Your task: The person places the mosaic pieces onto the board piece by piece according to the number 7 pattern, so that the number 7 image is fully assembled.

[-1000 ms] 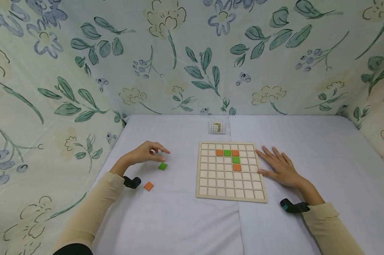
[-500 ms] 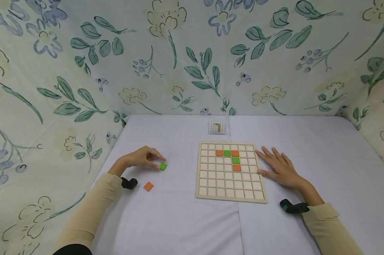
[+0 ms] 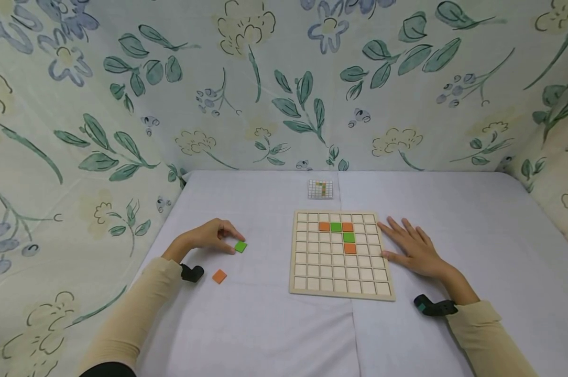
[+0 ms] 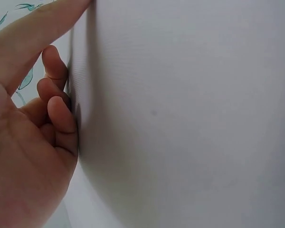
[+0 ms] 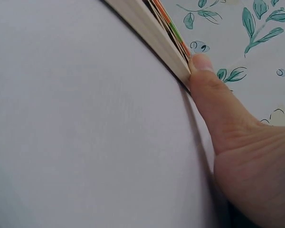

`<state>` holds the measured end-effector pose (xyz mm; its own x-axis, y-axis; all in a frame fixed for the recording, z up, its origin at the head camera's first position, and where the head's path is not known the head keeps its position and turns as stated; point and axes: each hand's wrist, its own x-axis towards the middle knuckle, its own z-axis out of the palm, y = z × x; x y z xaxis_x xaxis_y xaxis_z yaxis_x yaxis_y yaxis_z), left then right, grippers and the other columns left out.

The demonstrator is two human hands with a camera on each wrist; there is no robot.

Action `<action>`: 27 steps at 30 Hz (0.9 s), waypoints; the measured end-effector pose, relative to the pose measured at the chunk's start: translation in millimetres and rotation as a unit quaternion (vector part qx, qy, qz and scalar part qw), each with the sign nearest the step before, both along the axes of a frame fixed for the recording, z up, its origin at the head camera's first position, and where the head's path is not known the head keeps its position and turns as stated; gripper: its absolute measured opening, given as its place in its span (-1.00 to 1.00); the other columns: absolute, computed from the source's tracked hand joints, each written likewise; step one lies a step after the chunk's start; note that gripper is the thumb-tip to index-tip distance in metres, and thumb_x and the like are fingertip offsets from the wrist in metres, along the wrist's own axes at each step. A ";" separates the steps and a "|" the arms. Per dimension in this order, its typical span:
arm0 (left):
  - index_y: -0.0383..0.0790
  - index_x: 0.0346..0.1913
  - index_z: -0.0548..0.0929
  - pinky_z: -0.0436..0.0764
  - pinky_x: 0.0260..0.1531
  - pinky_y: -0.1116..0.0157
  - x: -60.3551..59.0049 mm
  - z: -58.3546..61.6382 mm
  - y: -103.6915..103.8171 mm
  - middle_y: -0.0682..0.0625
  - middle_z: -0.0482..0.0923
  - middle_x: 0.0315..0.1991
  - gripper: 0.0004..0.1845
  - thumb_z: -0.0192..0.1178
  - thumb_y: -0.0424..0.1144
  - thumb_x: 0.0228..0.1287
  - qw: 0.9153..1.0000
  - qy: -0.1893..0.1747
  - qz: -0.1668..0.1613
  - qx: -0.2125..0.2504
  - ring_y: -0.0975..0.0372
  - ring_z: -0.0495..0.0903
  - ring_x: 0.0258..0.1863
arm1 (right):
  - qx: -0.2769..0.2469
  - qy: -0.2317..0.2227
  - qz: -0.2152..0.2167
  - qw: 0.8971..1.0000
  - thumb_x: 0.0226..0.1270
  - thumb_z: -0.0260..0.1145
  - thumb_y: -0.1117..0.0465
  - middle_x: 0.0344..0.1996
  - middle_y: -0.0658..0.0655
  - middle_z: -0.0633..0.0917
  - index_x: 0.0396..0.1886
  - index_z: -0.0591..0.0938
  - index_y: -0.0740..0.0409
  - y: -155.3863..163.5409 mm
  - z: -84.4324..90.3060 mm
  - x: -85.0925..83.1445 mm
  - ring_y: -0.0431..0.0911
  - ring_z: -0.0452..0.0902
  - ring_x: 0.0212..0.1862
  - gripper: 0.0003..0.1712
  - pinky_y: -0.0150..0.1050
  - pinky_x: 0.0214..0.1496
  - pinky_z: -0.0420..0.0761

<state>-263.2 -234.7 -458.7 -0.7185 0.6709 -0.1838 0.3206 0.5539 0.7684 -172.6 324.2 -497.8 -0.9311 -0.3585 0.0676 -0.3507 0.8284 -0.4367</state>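
1. The table (image 3: 274, 335), under a pale cloth, bears everything here; flowered fabric hangs behind and to both sides.
2. The wooden grid board (image 3: 340, 285) lies near the middle of the table. Five tiles sit in its cells: orange, green, orange along the second row, then a green and an orange running down from the right-hand one.
3. The right hand (image 3: 413, 248) lies flat on the cloth at the board's right edge, fingers straight and slightly spread. The right wrist view shows the thumb pressed against the board's side, so it seems to be steadying the board.
4. The left hand (image 3: 208, 236) rests on the cloth well left of the board, fingers curled, their tips at the loose green tile (image 3: 240, 247). I cannot tell whether the tile is truly pinched or only touched; the left wrist view shows curled fingers against the cloth and no tile.
5. A small pattern card (image 3: 320, 189) lies just beyond the board's far edge.
6. A loose orange tile (image 3: 219, 276) lies near the left wrist, apart from the green one.
7. Judging by this, the step in hand is picking up the green tile. The next move calls for a firm pinch on its edges, a lift clear of the cloth, and a carry to the empty cell below the column.
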 end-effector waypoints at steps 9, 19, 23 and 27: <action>-0.23 -0.03 0.78 0.34 -0.19 0.26 -0.3 0.0 0.8 -0.10 0.63 -0.05 -0.67 0.51 -0.33 0.09 1.000 0.012 -0.012 -0.005 0.07 0.37 -0.17 | -0.003 0.005 0.001 1.000 0.41 0.28 -0.12 0.55 0.36 0.00 0.60 0.12 0.02 -0.4 0.8 0.4 0.37 -0.34 0.52 -0.10 0.37 0.38 -0.37; -0.19 -0.01 0.78 0.39 -0.11 0.20 2.3 4.9 4.1 -0.03 0.63 -0.05 -0.69 0.47 -0.29 0.15 0.999 0.019 -0.015 -0.022 0.12 0.38 -0.15 | -0.001 0.004 0.001 1.000 0.41 0.28 -0.13 0.55 0.36 0.00 0.60 0.12 0.01 -0.2 1.4 0.8 0.37 -0.34 0.52 -0.09 0.36 0.38 -0.38; -0.21 0.01 0.77 0.41 -0.07 0.18 3.1 7.2 6.0 -0.04 0.62 -0.02 -0.68 0.46 -0.28 0.17 1.000 0.014 -0.010 -0.025 0.12 0.41 -0.12 | 0.000 0.003 0.001 1.000 0.41 0.28 -0.13 0.55 0.36 0.00 0.60 0.12 0.01 -0.7 2.2 1.1 0.37 -0.33 0.52 -0.09 0.36 0.38 -0.38; -0.23 0.02 0.76 0.42 -0.05 0.16 4.9 11.1 9.9 -0.06 0.61 0.01 -0.67 0.45 -0.29 0.18 1.000 0.010 0.009 -0.023 0.11 0.43 -0.06 | 0.000 0.000 -0.001 1.000 0.42 0.27 -0.13 0.55 0.36 0.00 0.60 0.11 0.03 -1.5 3.1 1.5 0.37 -0.34 0.52 -0.09 0.37 0.38 -0.37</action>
<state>-258.3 -224.7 -447.6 -0.7345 0.6487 -0.1992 0.3248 0.5937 0.7362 -171.1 322.7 -494.7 -0.9317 -0.3569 0.0667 -0.3489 0.8294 -0.4363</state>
